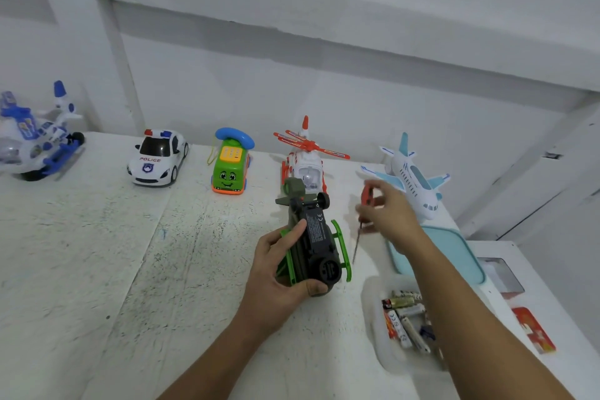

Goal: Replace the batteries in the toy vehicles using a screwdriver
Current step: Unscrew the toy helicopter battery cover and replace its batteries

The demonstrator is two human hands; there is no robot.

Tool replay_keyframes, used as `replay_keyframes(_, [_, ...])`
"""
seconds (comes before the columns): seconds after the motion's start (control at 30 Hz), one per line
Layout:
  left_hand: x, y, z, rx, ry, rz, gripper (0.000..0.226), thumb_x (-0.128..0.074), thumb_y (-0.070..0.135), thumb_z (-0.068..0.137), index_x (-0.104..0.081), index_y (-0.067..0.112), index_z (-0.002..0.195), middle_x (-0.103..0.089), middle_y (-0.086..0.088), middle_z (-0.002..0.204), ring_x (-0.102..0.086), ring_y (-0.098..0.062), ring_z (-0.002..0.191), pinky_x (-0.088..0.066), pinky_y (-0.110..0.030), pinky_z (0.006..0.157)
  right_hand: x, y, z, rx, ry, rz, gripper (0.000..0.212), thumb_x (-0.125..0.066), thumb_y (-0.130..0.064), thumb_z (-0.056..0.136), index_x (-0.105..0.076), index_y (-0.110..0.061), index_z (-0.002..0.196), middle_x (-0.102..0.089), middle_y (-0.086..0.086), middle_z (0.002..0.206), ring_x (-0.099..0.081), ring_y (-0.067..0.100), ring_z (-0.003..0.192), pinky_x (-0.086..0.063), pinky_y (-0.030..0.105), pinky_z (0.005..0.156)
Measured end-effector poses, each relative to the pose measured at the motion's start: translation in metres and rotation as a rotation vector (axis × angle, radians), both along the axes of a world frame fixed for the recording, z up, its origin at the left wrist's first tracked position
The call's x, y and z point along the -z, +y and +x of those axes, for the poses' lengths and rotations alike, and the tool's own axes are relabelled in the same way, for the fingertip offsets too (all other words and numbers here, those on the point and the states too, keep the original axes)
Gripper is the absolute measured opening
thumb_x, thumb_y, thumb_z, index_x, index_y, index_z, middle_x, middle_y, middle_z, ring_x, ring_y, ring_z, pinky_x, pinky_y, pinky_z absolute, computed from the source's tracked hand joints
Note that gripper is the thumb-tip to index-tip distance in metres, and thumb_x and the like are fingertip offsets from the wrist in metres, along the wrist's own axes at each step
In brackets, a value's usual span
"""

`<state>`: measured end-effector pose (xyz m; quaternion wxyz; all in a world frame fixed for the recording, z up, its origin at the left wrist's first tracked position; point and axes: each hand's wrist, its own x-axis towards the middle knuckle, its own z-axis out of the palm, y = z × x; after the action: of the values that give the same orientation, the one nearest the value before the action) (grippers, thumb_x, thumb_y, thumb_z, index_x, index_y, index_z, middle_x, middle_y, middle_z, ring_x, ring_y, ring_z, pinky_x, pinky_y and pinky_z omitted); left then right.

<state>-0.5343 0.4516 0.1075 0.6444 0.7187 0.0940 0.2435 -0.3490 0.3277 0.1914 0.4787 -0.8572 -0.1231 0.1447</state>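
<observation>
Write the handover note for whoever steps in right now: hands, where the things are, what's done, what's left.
Left hand: grips the green toy helicopter, belly up, above the table.
Right hand: holds the screwdriver by its orange handle, tip down, beside the toy and not touching it.
Batteries: loose in the tray at the near right.
Done: the toy is turned over; its black underside looks closed.
Left: unscrew the cover, swap the batteries and close it. Then likely the police car, phone car, red helicopter and plane by the wall.
</observation>
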Motion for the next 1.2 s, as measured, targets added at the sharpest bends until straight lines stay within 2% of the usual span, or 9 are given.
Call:
replay_keyframes(0.13, [0.0,0.0,0.0,-0.003,0.014,-0.002,0.088,-0.083,0.043,0.053,-0.046,0.056,0.132,-0.039,0.01,0.127,-0.045,-0.001,0.123,-0.05,-0.03,0.1,-0.031,0.003,-0.02,0.217,-0.216,0.559,0.043,-0.06,-0.002,0.094,-0.045,-0.024,0.127,-0.061,0.01,0.091,-0.068,0.018,0.076,-0.06,0.032,0.069])
replay_keyframes(0.27, [-0.001,-0.001,-0.001,-0.006,0.014,0.005,0.091,-0.088,0.035,0.055,-0.045,0.058,0.131,-0.039,0.007,0.128,-0.044,0.002,0.122,-0.05,-0.026,0.1,-0.045,0.01,-0.048,0.185,-0.351,0.763,0.043,-0.059,-0.006,0.095,-0.041,-0.025,0.13,-0.059,0.014,0.089,-0.066,0.014,0.076,-0.059,0.035,0.076])
replay_keyframes(0.37, [-0.002,-0.001,-0.001,-0.005,0.004,0.019,0.094,-0.09,0.016,0.061,-0.044,0.06,0.13,-0.039,0.003,0.129,-0.043,0.006,0.121,-0.049,-0.02,0.098,-0.041,0.016,-0.06,0.148,-0.389,0.767,0.046,-0.059,-0.005,0.095,-0.039,-0.021,0.134,-0.058,0.008,0.089,-0.065,0.013,0.077,-0.059,0.04,0.078])
replay_keyframes(0.5, [-0.004,-0.002,-0.002,-0.009,-0.007,0.016,0.094,-0.087,0.017,0.059,-0.044,0.065,0.128,-0.039,0.003,0.129,-0.041,0.008,0.12,-0.045,-0.008,0.091,-0.035,0.021,-0.067,0.177,-0.392,0.764,0.046,-0.06,-0.004,0.095,-0.041,-0.026,0.13,-0.057,0.007,0.089,-0.065,0.012,0.078,-0.059,0.044,0.08])
replay_keyframes(0.63, [-0.004,-0.003,-0.002,-0.007,-0.011,0.019,0.094,-0.088,0.003,0.062,-0.044,0.048,0.132,-0.04,-0.002,0.129,-0.042,0.01,0.118,-0.044,-0.005,0.088,-0.033,0.021,-0.07,0.2,-0.402,0.781,0.045,-0.059,-0.004,0.095,-0.041,-0.028,0.128,-0.058,0.008,0.091,-0.066,0.016,0.08,-0.06,0.042,0.079])
replay_keyframes(0.73, [-0.004,-0.002,-0.001,-0.011,-0.012,0.031,0.093,-0.088,0.003,0.062,-0.044,0.047,0.132,-0.04,-0.002,0.129,-0.041,0.012,0.117,-0.044,-0.004,0.088,-0.033,0.023,-0.072,0.198,-0.416,0.774,0.045,-0.059,-0.005,0.095,-0.041,-0.028,0.129,-0.059,0.009,0.093,-0.066,0.019,0.083,-0.06,0.043,0.078])
replay_keyframes(0.83, [-0.004,-0.002,-0.001,-0.016,-0.012,0.036,0.093,-0.088,0.008,0.063,-0.043,0.05,0.132,-0.04,-0.002,0.129,-0.04,0.012,0.118,-0.043,-0.004,0.088,-0.032,0.024,-0.072,0.203,-0.436,0.741,0.046,-0.059,-0.005,0.095,-0.04,-0.025,0.131,-0.059,0.003,0.089,-0.065,0.009,0.077,-0.059,0.047,0.08])
replay_keyframes(1.0, [-0.003,-0.001,-0.002,-0.015,-0.014,0.031,0.098,-0.088,0.008,0.062,-0.043,0.066,0.127,-0.04,0.004,0.129,-0.04,0.011,0.119,-0.045,-0.006,0.09,-0.031,0.024,-0.074,0.197,-0.502,0.698,0.048,-0.06,-0.004,0.094,-0.04,-0.024,0.133,-0.06,0.008,0.094,-0.063,0.011,0.08,-0.06,0.045,0.078])
replay_keyframes(1.2, [-0.002,-0.001,-0.001,-0.002,0.005,0.033,0.094,-0.088,0.009,0.063,-0.043,0.054,0.132,-0.038,0.003,0.13,-0.038,0.014,0.119,-0.045,-0.005,0.088,-0.027,0.024,-0.086,0.107,-0.66,0.676,0.056,-0.066,-0.001,0.088,-0.045,-0.039,0.124,-0.061,0.009,0.11,-0.063,0.021,0.102,-0.059,0.034,0.079])
